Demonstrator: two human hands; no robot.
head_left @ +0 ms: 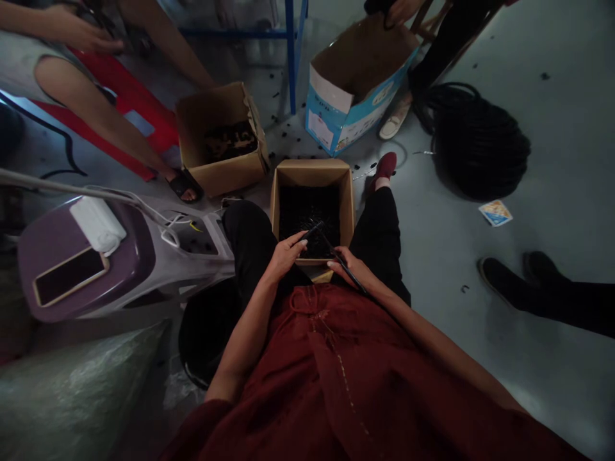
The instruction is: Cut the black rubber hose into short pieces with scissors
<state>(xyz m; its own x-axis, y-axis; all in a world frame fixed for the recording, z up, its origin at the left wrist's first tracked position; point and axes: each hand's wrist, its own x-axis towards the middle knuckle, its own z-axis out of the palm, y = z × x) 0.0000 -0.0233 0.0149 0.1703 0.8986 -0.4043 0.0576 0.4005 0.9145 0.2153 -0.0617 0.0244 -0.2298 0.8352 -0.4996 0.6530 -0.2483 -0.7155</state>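
Observation:
Just above the near edge of an open cardboard box between my legs, both hands are at work. My left hand is closed, pinching a short thin black piece that points up and right. Closed around a long slim black tool, my right hand holds it slanting, its far end close to the black piece. The tool's exact kind is too dark to make out. Inside the box lies a mass of small dark pieces.
Another cardboard box and a blue-and-white carton stand ahead, with other people around them. On the right are a black coil and a person's shoes. A purple stool at left bears a phone.

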